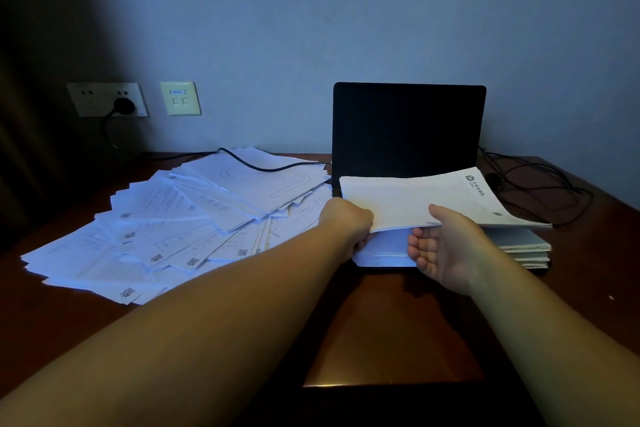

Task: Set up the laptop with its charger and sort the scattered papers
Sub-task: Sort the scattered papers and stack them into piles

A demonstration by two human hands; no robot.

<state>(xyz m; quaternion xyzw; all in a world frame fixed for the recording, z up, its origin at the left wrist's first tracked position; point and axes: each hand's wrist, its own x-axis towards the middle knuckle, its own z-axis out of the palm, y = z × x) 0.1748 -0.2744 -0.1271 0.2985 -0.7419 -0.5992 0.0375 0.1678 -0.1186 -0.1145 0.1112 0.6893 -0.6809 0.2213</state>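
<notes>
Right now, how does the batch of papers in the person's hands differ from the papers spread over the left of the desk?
The held batch is squared up and lifted, gripped by the left hand and right hand over the laptop. The scattered papers lie loose and fanned flat on the desk, untouched. A black cable crosses the scattered papers, not the held batch. Both are white printed sheets.

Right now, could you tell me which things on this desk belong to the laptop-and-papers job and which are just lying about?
Part of the job:
- laptop, open, screen dark
- charger cable, plugged into the wall socket
- scattered papers
- held sheets, gripped by left hand and right hand
- stacked papers

Just lying about:
- loose black cables
- network wall plate
</notes>
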